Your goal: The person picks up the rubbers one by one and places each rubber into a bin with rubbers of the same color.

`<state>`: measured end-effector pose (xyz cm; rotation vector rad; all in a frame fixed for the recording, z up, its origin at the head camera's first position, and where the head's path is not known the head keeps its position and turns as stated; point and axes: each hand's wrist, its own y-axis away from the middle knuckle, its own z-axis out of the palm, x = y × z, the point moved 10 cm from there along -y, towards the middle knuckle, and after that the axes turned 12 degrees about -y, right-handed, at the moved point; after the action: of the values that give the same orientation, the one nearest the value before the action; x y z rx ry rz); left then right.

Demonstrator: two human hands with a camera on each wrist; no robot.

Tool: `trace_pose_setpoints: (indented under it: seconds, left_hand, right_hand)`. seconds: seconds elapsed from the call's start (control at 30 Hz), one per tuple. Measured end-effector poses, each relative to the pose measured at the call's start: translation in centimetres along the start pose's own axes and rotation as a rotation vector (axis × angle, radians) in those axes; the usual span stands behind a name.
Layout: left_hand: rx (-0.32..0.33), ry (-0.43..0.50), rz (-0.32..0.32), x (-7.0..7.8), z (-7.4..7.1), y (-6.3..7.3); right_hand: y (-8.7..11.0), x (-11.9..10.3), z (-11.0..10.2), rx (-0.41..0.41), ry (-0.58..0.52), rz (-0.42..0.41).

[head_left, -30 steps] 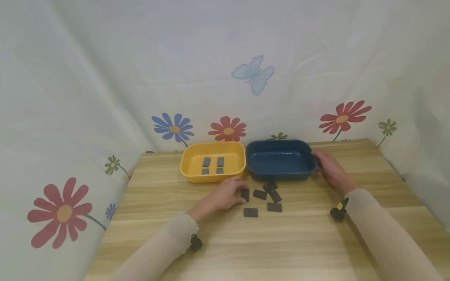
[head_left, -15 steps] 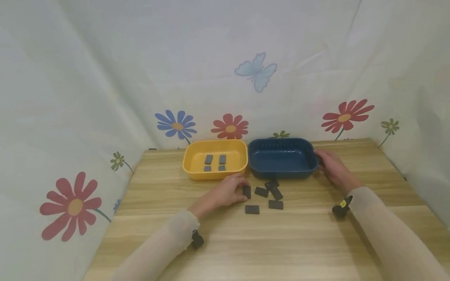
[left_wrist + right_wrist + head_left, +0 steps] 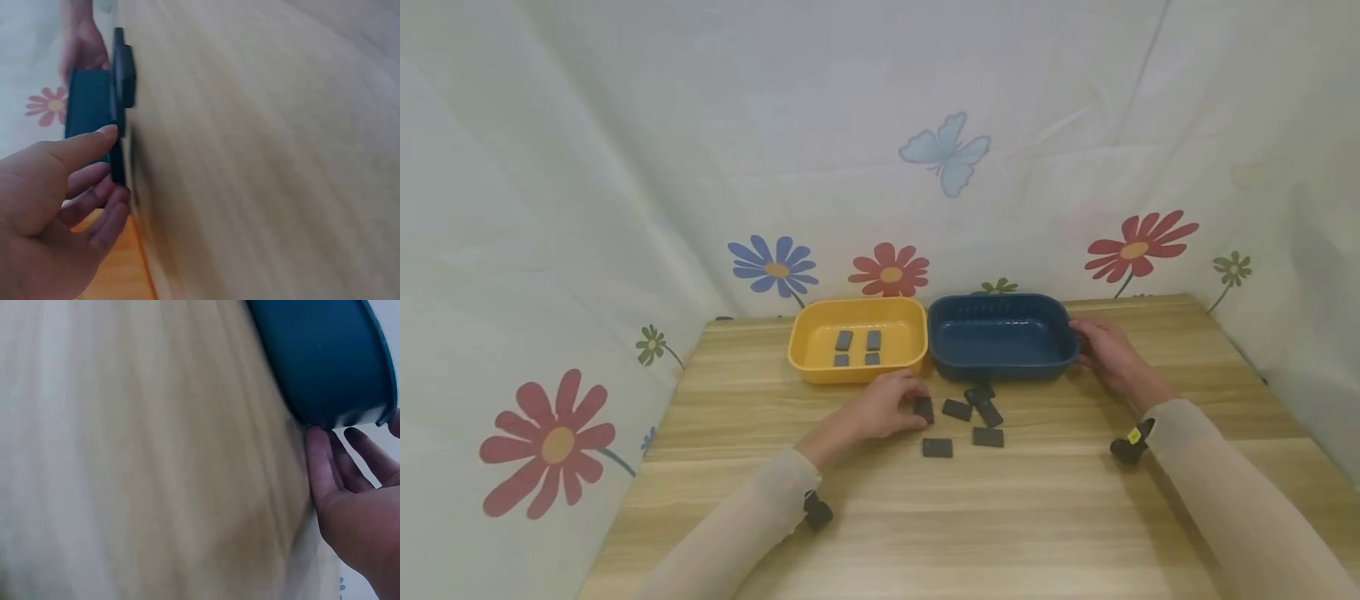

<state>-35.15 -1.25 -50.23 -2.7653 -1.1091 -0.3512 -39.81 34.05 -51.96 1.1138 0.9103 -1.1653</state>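
Note:
My left hand pinches a small dark rectangular tile between thumb and fingers, just in front of the yellow basket. In the left wrist view the same tile is edge-on under the thumb tip. Several more dark tiles lie to its right, among them one flat tile, a crossed pair and two nearer tiles, one at the front. At the right end of the blue basket, my right hand holds its side, fingertips against the wall in the right wrist view.
Several grey tiles lie spaced in two rows inside the yellow basket. Both baskets stand side by side near the back edge of the wooden table. A flowered white curtain hangs behind and at the sides.
The head view has shifted slightly. My left hand keeps the tile at about the same spot, with the tile tilting a little. The right hand has stayed at the blue basket.

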Motion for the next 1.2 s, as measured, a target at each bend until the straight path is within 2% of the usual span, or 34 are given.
trace_pose_setpoints:
  seconds: [0.17,0.23,0.33,0.43,0.57,0.73,0.87,1.2]
  left_hand:
    - [-0.055,0.054,-0.004,1.1,-1.1,0.9]
    - [-0.061,0.067,0.002,1.8,-1.9,1.0]
    - [-0.037,0.108,-0.003,2.7,-3.6,0.8]
    - [0.016,0.139,-0.002,3.4,-5.4,0.0]
    - [0.099,0.123,0.011,3.6,-7.2,-1.8]
    - [0.142,0.084,-0.012,2.6,-8.0,-4.5]
    - [0.153,0.105,-0.038,1.5,-7.9,-7.0]
    - [0.162,0.009,-0.066,0.4,-6.3,-13.1]
  right_hand:
    - [0.2,0.1,0.2,0.000,0.014,-0.007]
    - [0.2,0.2,0.1,0.003,0.016,-0.006]
    - [0.1,0.3,-0.2,0.010,0.037,-0.004]
    - [0.0,0.4,-0.5,0.012,0.045,-0.009]
    - [0.0,0.3,-0.8,0.016,0.020,-0.026]
    - [-0.3,0.3,-0.6,0.013,-0.018,-0.052]
    - [-0.5,0.3,-0.3,0.014,0.013,-0.055]
    - [-0.5,0.5,-0.4,0.006,0.054,-0.023]
